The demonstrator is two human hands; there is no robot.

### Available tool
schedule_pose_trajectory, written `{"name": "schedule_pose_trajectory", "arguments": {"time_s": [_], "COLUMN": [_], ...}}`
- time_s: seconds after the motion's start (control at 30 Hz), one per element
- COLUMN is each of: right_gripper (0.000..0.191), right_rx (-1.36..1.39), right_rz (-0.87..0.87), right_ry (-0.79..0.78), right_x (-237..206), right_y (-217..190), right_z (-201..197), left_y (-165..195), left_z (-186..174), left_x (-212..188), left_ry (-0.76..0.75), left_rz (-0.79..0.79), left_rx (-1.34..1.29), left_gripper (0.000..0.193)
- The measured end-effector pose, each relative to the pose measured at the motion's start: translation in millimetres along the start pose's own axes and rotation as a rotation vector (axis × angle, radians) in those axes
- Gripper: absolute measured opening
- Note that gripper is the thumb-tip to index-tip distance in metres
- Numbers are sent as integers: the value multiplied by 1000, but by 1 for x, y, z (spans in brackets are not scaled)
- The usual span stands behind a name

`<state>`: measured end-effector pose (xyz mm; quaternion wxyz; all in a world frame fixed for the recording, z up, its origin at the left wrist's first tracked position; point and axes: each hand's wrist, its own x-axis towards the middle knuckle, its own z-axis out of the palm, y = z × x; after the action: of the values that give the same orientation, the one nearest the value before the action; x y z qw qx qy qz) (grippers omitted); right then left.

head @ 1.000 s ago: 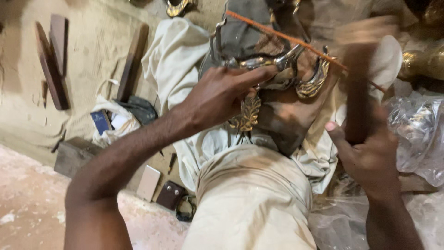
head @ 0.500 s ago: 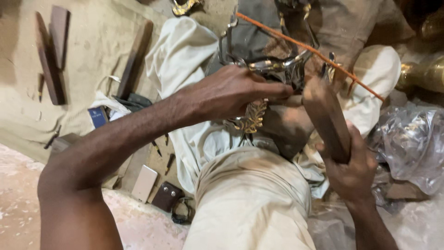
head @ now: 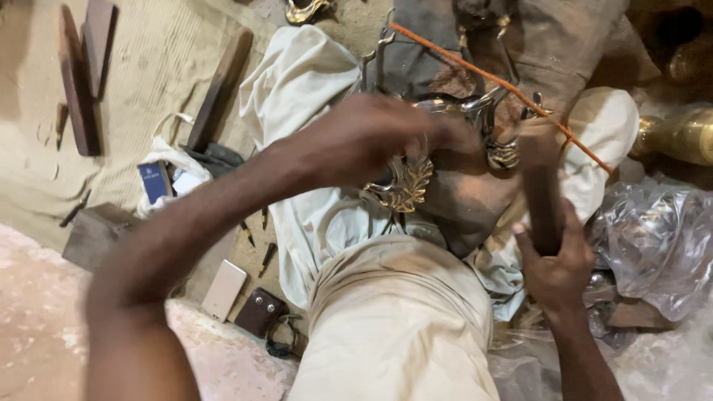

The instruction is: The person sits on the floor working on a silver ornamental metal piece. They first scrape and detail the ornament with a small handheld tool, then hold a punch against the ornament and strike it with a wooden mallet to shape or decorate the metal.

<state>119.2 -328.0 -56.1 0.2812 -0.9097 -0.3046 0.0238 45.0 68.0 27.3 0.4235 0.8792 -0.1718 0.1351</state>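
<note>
My left hand point(head: 371, 141) grips an ornate metal piece point(head: 405, 186) of brass and silver colour, with a leaf-shaped part hanging below my fingers. It rests over my foot and my knee in pale trousers point(head: 394, 319). My right hand point(head: 553, 263) is closed around a dark wooden block point(head: 541, 186), held upright with its top end against the metal piece near a small brass ornament point(head: 503, 154). An orange rod point(head: 505, 85) runs diagonally across just behind the work.
Wooden sticks point(head: 78, 82) and a dark wooden bar point(head: 219, 89) lie on the sacking at left. A phone point(head: 224, 289), a brown pouch point(head: 260, 312), small punches point(head: 266, 256) and a blue card point(head: 154, 182) lie by my leg. Crumpled clear plastic point(head: 653, 238) and a brass vessel point(head: 679, 137) sit right.
My right hand has swung the wooden block down from a raised position onto the metal piece. My left hand has kept its grip on the piece, shifting only slightly.
</note>
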Motion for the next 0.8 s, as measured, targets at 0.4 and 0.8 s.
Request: {"name": "schedule_pose_trajectory", "arguments": {"time_s": [0.4,0.8], "right_gripper": [62,46], "right_rx": [-301,-450], "right_rz": [-577,-869], "right_ry": [-121,-382], "right_x": [160,239], "right_y": [-82,-204], "right_z": [-71,-99], "left_y": [15,20], "left_z": [103,108], "left_x": [-63,-53], "left_ry": [954,993], "left_rz": [-535,-516], "left_rx": [-723,-524], "left_gripper": [59,49]}}
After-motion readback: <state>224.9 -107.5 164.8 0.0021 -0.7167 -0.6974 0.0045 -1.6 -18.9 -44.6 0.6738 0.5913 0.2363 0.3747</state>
